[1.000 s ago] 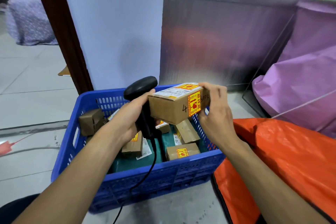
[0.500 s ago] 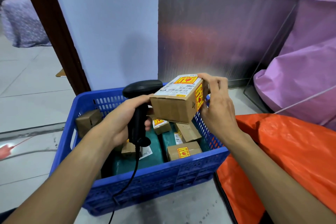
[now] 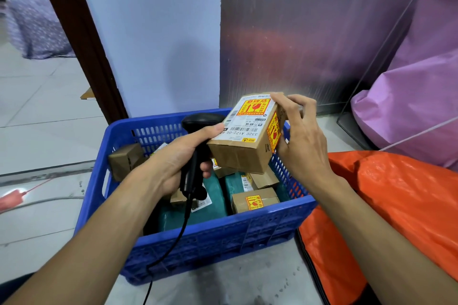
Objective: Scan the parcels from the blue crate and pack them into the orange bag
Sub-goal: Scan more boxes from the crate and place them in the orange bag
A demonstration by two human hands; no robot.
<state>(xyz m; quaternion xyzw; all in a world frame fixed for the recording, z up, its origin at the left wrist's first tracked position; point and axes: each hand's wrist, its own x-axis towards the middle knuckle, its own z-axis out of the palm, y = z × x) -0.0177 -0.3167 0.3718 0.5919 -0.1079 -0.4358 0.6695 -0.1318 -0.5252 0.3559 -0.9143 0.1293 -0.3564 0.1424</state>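
Crate (image 3: 218,238) sits centre on the floor (image 3: 49,131), parcels (image 3: 255,202) in it. Carton (image 3: 243,153) held above crate's far right corner: right hand (image 3: 304,141) on its right side, left hand (image 3: 178,156) gripping scanner (image 3: 195,121) just left of it. Bag (image 3: 409,195) just right of crate. Metal panel (image 3: 309,44) behind; sacks (image 3: 409,106) far right.

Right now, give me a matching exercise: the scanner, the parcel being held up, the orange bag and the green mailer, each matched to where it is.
Things:
1 scanner
2 held parcel
3 orange bag
4 green mailer

Places:
A in the right hand, above the blue crate
B handle gripped by the left hand
C lying inside the crate
D outside the crate, to its right

Pairs: 1-B, 2-A, 3-D, 4-C
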